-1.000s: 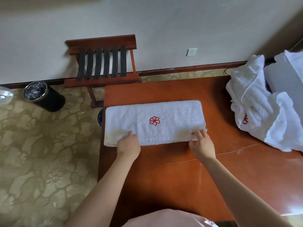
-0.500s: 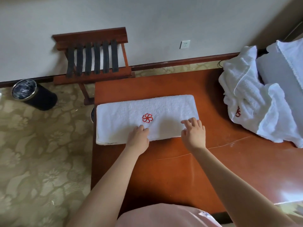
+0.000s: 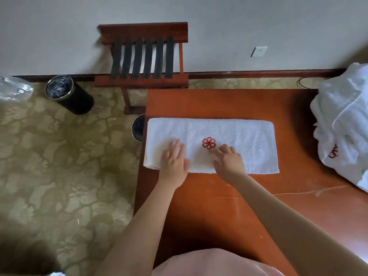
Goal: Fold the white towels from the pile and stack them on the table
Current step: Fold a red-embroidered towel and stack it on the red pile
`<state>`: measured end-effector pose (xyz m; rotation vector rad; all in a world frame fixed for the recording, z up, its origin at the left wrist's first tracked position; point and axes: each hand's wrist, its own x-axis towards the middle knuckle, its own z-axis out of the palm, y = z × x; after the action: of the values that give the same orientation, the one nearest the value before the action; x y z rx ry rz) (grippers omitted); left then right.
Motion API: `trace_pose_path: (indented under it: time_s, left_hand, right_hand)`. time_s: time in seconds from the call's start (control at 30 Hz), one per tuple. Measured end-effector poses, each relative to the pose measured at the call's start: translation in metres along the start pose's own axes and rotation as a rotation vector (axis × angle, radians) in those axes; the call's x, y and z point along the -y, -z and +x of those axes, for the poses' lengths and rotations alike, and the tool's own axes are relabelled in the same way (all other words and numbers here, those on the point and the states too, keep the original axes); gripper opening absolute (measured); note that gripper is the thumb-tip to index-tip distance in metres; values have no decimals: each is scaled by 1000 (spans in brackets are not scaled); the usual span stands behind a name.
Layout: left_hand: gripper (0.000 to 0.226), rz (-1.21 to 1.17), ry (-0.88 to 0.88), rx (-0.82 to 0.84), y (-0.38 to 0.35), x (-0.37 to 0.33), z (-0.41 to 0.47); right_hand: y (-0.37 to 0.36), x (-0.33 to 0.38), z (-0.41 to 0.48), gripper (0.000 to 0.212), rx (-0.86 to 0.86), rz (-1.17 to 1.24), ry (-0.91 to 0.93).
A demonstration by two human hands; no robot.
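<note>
You have the folded towel (image 3: pixel 239 136) lying lengthwise on the surface (image 3: pixel 219 206) at its left edge, red emblem (image 3: pixel 209 142) up. Your left hand (image 3: pixel 174 159) and right hand (image 3: pixel 229 160) press flat on its near half, fingers straight and slightly spread, pinching nothing, probably smoothing it for the next fold. The pile (image 3: pixel 342 136) sits well apart at the right.

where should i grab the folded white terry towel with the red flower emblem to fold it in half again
Probably its right short end, pinching both corners from the right. The folded white terry towel lies as a long flat strip on the reddish wooden table; the left hand and right hand rest on its left and middle, leaving that end free.
</note>
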<state>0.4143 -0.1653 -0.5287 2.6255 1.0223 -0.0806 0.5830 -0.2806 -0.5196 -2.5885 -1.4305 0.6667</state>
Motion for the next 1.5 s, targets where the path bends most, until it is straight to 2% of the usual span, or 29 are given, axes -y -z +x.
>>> trace_pose_path:
  time_s: [0.07,0.23,0.3,0.4,0.47,0.6,0.67,0.8,0.9,1.03,1.17,1.33,1.5]
  left_hand:
    - [67,53,83,132,-11,18,-9]
    - [69,149,93,105,-14,45,-27]
    - [61,83,193,-3,-7,43,-26]
    - [37,30,429,-200,6,48,-29]
    - [30,-16,530,-193,13,56,-30]
    - [18,-270,640,-180,24,63,-25]
    - [19,-245,615,-157,25,64,-24]
    - [26,-7,489,-170,30,75,-26]
    - [25,11,514,-160,33,89,-26]
    - [27,-148,471,-203,45,89,-6]
    - [16,-350,454,-231,62,82,47]
    - [24,-496,557,-123,69,90,107]
    - [34,-688,774,-11,61,97,134]
  right_hand:
    - [1,1,2,48,12,-22,1]
    - [1,14,4,46,-19,-73,-52]
    - [0,24,5,45,-65,-64,-64]
    - [-1,45,6,43,-86,-39,8]
    - [-4,59,6,44,-56,-24,60]
    - [-12,76,4,46,41,-3,58]
    - [-14,75,2,47,54,2,55]
    - [-10,69,6,49,76,53,48]
    - [-9,68,8,48,95,57,42]
    - [-8,70,11,44,84,100,23]
    - [1,65,18,33,64,210,20]
    - [16,52,33,29,-96,300,-41]
    - [22,46,55,31,-23,314,-80]
